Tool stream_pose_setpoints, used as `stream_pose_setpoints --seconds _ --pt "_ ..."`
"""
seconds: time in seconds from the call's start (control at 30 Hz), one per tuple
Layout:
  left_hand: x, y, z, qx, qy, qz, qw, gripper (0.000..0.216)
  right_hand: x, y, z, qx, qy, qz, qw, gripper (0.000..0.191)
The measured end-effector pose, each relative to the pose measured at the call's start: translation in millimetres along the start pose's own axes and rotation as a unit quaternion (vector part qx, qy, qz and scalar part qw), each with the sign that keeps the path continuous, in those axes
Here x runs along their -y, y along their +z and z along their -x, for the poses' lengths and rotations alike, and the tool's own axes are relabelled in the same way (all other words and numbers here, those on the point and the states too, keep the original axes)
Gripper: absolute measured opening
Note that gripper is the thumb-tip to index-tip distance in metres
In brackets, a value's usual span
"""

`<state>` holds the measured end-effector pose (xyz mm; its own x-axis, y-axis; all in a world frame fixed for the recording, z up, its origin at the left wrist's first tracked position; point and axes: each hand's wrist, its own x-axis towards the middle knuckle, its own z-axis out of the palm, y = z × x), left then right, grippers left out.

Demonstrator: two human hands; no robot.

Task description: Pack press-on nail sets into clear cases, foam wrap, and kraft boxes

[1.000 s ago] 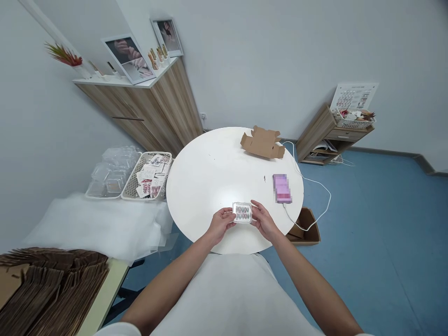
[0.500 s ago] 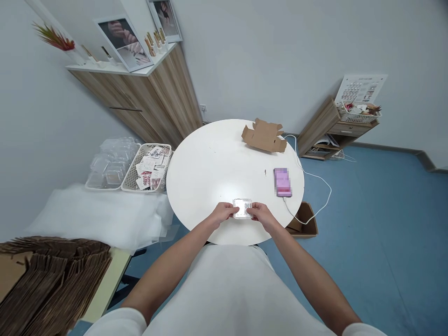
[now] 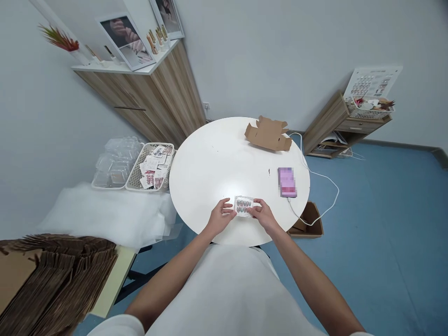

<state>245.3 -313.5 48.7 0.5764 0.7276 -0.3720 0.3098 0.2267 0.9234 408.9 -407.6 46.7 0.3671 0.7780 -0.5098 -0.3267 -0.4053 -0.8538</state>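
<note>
A small clear plastic case [image 3: 243, 205] with rows of coloured press-on nails inside sits at the near edge of the round white table [image 3: 217, 168]. My left hand [image 3: 220, 217] pinches its left end and my right hand [image 3: 263, 216] pinches its right end. Both hands have their fingers closed on the case, which lies flat with its top facing up.
A flat brown cardboard box [image 3: 269, 133] lies at the table's far side, a phone [image 3: 287, 182] on a white cable [image 3: 322, 175] at the right. Left of the table stand a white basket of nail packets [image 3: 151, 168], clear cases [image 3: 112, 163], foam sheets [image 3: 105, 214] and stacked cardboard [image 3: 52, 280].
The case was tilted half a second ago, with glare hiding the nails; now it lies flat and the nails show. Both hands kept hold of its ends. The camera shifted slightly.
</note>
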Motion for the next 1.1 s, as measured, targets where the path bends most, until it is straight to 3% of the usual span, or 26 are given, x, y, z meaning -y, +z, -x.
stream_pose_setpoints --seconds 0.13,0.3,0.4,0.5,0.73,0.97,1.1 --pt "15.2 -5.8 4.3 0.016 0.038 -0.021 0.999 0.057 -9.1 14.6 1.8 -0.011 -0.02 0.034 0.999 0.052" --pt "26.5 -17.1 1.2 -0.011 0.036 0.013 0.999 0.05 -17.4 35.2 -0.2 0.008 -0.07 0.102 0.992 0.067" --pt "31.5 -30.7 -1.8 -0.027 0.026 0.034 0.999 0.05 -20.6 49.2 -8.2 0.034 -0.095 0.122 0.987 0.077" --pt "36.3 -50.0 -5.7 -0.045 0.02 0.04 0.998 0.05 -21.1 68.6 -21.5 0.031 -0.103 0.136 0.985 0.073" --pt "40.3 -120.0 -24.0 -0.102 0.037 -0.04 0.993 0.047 -14.1 140.4 -61.7 0.024 -0.101 0.163 0.981 0.07" --pt "50.3 -204.8 -60.2 -0.127 0.0 -0.127 0.984 0.049 -15.7 228.1 -121.0 0.001 -0.082 0.18 0.98 0.062" --pt "59.7 -234.7 -82.3 -0.136 -0.03 -0.122 0.983 0.052 -23.6 259.7 -149.1 -0.035 -0.084 0.226 0.97 0.058"
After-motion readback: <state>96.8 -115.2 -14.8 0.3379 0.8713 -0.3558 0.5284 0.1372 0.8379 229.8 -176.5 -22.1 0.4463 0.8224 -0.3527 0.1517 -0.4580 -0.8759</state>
